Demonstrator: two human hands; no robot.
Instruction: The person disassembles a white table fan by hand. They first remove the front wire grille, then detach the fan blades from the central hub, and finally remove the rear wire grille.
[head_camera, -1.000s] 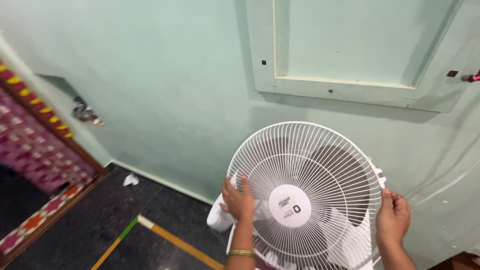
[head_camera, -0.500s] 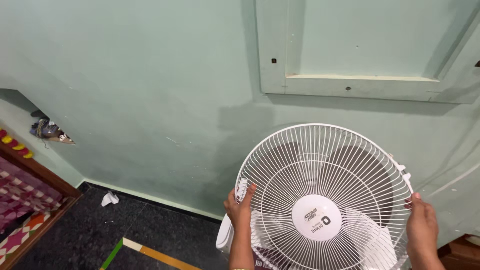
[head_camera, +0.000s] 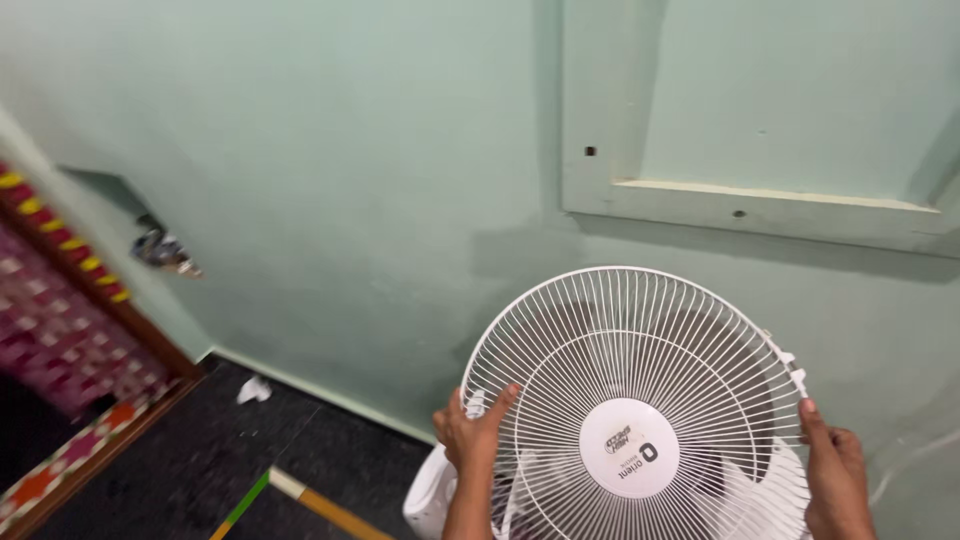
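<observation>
Soft, even indoor light, with blur at the left edge.

The pale green painted wall (head_camera: 330, 150) is lit evenly, without glare, and the light seems to come from above and in front. A broad soft shadow lies on the wall behind the round white wire fan guard (head_camera: 630, 330), darkest just left of it and below the recessed green wall frame (head_camera: 700, 205). The patterned red and pink cloth (head_camera: 50, 330) at the left edge is smeared by motion blur, and the dark stone floor (head_camera: 180, 470) is dim. The guard's wires are quite sharp; the left hand (head_camera: 470, 430) and right hand (head_camera: 835, 475) are slightly soft.
</observation>
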